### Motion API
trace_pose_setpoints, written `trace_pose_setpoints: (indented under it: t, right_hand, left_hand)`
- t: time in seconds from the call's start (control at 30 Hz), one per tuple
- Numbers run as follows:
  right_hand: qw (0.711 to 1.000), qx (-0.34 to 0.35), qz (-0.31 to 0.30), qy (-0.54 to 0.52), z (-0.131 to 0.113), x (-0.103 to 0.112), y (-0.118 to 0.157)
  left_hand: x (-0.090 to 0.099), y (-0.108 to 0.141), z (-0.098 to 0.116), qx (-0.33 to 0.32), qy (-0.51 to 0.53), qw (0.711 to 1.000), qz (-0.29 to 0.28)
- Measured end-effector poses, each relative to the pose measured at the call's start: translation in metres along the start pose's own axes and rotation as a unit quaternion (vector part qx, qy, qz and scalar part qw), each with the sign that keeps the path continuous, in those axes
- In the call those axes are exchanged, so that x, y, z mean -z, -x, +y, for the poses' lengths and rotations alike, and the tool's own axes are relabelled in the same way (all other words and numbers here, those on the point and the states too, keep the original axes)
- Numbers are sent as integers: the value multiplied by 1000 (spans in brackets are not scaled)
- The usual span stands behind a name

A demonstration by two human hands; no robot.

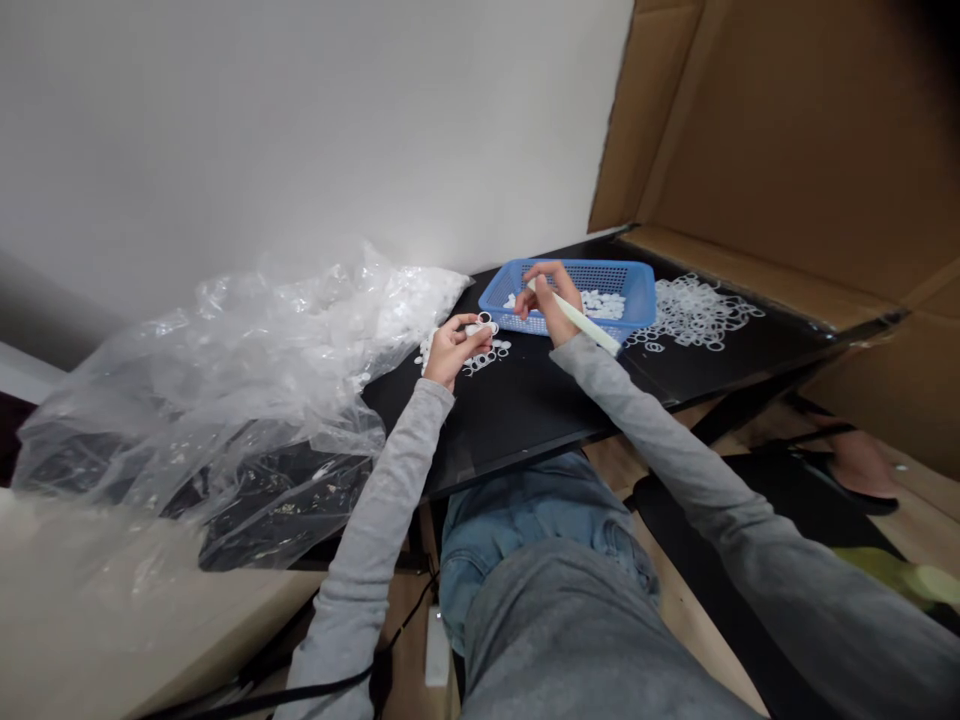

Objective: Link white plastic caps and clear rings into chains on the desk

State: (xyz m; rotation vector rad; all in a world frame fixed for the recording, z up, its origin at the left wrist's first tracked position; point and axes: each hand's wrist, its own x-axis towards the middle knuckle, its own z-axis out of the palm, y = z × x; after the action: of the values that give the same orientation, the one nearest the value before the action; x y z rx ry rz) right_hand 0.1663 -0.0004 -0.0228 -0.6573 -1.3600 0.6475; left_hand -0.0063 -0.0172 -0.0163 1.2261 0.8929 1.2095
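Observation:
My left hand [456, 352] is above the black tabletop [517, 425], pinching a small white plastic part [477, 329] with a ring beside it. Under it lies a small scatter of white rings [481, 358]. My right hand [551, 303] is over the blue plastic basket [637, 285], shut on a long pale stick [586, 324]. Its far end appears to reach the basket's near rim. White plastic pieces [604, 305] lie inside the basket, partly hidden by my right hand. A larger heap of translucent white rings [697, 312] lies to the basket's right.
A large crumpled clear plastic bag [247, 375] holding white pieces spreads along the table's left side. A cardboard box panel [750, 150] rises behind the table's right end. A white wall [262, 130] stands behind. My denim-covered lap lies below the table edge.

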Motion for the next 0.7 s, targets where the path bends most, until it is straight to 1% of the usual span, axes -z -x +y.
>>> trace_pose_setpoints:
  t: [0.03,0.13,0.17,0.23,0.33,0.47,0.57,0.63,0.7]
  right_hand:
    - [999,24,-20,7,-1,-1,2]
    - [989,83,-118,35,-1,-5,7]
    - [984,90,-143,51,0,-5,8]
    - [979,90,-164,87,3,-6,8]
    - [979,70,-159,105,5,-4,7]
    - [985,46,-153,68,7,-2,7]
    - [988,23,-147,38,11,-3,8]
    - [992,13,-125,26,16,-2,6]
    - [997,20,-75,23,21,1,3]
  left_hand:
    - [0,0,0,6,-2,1000,1]
    - [0,1,1,22,-9,1000,-9]
    - [0,1,1,26,-13,999,-12]
    - [0,0,1,32,-22,999,-16]
    - [1,-1,-1,26,-26,999,-14]
    - [3,-1,-3,-4,-27,999,-20]
    - [3,0,-4,-22,-41,998,-38]
    - [3,0,-4,-29,-51,997,-49]
    - [4,-1,-6,-34,-69,996,-46]
